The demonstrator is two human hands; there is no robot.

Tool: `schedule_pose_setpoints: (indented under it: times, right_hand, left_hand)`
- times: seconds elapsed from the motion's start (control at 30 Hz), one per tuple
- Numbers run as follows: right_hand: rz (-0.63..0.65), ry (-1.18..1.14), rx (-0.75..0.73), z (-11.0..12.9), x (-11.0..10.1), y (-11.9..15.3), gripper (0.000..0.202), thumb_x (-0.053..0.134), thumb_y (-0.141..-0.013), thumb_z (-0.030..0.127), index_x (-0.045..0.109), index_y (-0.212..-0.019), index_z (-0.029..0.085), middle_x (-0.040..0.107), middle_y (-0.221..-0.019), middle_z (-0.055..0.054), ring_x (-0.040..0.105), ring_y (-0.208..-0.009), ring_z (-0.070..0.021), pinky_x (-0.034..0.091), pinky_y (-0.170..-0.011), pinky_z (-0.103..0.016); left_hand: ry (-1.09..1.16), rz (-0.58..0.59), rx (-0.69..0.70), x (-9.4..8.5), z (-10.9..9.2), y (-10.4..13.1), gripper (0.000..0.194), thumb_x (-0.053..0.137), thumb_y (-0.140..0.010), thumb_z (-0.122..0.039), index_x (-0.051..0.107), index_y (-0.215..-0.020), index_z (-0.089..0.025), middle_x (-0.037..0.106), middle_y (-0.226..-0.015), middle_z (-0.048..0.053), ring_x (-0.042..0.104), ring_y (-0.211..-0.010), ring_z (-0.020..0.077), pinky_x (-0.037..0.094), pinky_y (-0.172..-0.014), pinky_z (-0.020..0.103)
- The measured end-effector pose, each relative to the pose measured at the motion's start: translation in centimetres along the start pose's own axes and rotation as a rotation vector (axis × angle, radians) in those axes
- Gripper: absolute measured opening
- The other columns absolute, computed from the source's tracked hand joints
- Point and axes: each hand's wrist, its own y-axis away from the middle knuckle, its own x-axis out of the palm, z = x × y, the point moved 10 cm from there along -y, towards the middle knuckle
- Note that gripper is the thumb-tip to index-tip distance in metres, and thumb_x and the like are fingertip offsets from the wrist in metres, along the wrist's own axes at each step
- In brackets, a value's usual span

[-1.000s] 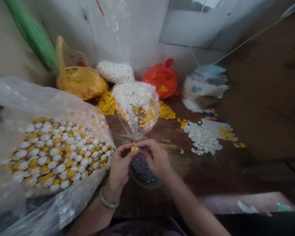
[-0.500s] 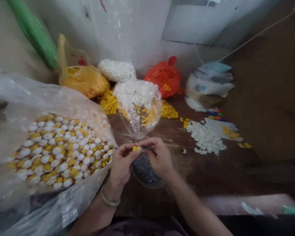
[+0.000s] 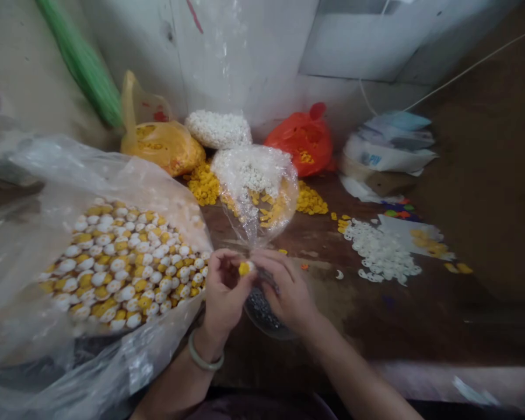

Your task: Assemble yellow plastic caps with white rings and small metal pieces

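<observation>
My left hand point(image 3: 224, 291), with a pale bangle on its wrist, pinches a small yellow-and-white plastic piece point(image 3: 244, 268) between thumb and fingertips. My right hand point(image 3: 289, 294) comes in from the other side, its fingers closed together close to that piece. Whatever its fingertips hold, if anything, is hidden. Beneath both hands sits a clear container of small dark beads point(image 3: 262, 312), partly covered by the right hand. Just beyond them lies a clear plastic bag point(image 3: 256, 192) with white and yellow pieces showing.
A large clear bag of yellow-and-white pieces point(image 3: 122, 262) fills the left. Behind stand a yellow bag point(image 3: 161, 149), a bag of white pieces point(image 3: 219, 128) and a red bag point(image 3: 300, 143). White flat pieces point(image 3: 380, 251) lie spread on the right, near stacked packets point(image 3: 389, 146).
The whole scene has shifted slightly right in view as the head turned. Both hands stay together at the yellow-and-white piece, with the left fingers now curled more openly around it.
</observation>
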Motion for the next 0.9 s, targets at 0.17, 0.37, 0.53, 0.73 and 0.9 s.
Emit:
schedule_pose_setpoints:
  times: [0.17,0.37,0.53,0.73,0.9]
  right_hand:
    - [0.052,0.042,-0.057,0.2,-0.3,-2.2,0.03,0.046,-0.092,0.006,0.063,-0.111,0.023,0.065,-0.099,-0.007,0.06,-0.093,-0.0203,0.053,-0.081,-0.035]
    - [0.311,-0.072,0.003,0.2,5.8,-7.1,0.02,0.058,-0.089,0.007,0.066,-0.103,0.019,0.067,-0.1,-0.006,0.061,-0.098,-0.0195,0.05,-0.088,-0.035]
    - [0.703,-0.094,-0.222,5.0,16.0,-9.9,0.017,0.065,-0.087,0.009,0.067,-0.104,0.013,0.067,-0.101,-0.008,0.062,-0.094,-0.0186,0.05,-0.084,-0.028]
    - [0.677,0.005,-0.354,8.7,20.5,-12.5,0.024,0.051,-0.094,0.006,0.062,-0.114,0.013,0.061,-0.111,-0.011,0.06,-0.094,-0.0187,0.049,-0.078,-0.026]
    - [0.409,-0.087,-0.309,6.1,13.8,-11.8,0.02,0.054,-0.092,0.01,0.063,-0.109,0.017,0.064,-0.105,-0.006,0.058,-0.098,-0.0178,0.047,-0.086,-0.027]
  left_hand:
    - [0.286,0.059,-0.172,1.4,1.6,-0.1,0.047,0.086,-0.061,-0.026,0.063,-0.102,-0.022,0.066,-0.079,-0.001,0.06,-0.071,0.0117,0.049,-0.069,0.021]
    - [0.689,-0.169,-0.481,0.8,5.5,0.2,0.018,0.058,-0.087,-0.034,0.067,-0.082,-0.019,0.066,-0.081,0.002,0.063,-0.077,0.0153,0.051,-0.07,0.025]
    - [0.706,-0.197,-0.538,-0.1,6.6,0.5,0.032,0.041,-0.091,-0.026,0.069,-0.079,-0.018,0.068,-0.08,0.005,0.064,-0.079,0.0175,0.053,-0.076,0.029]
    - [0.572,-0.122,-0.493,-0.3,5.9,0.1,0.019,0.056,-0.081,-0.026,0.072,-0.082,-0.015,0.071,-0.076,0.007,0.065,-0.07,0.0181,0.053,-0.07,0.03]
    - [0.638,-0.2,-0.513,-0.5,5.6,-0.1,0.02,0.057,-0.085,-0.027,0.07,-0.077,-0.015,0.069,-0.072,0.004,0.064,-0.067,0.0141,0.052,-0.064,0.024]
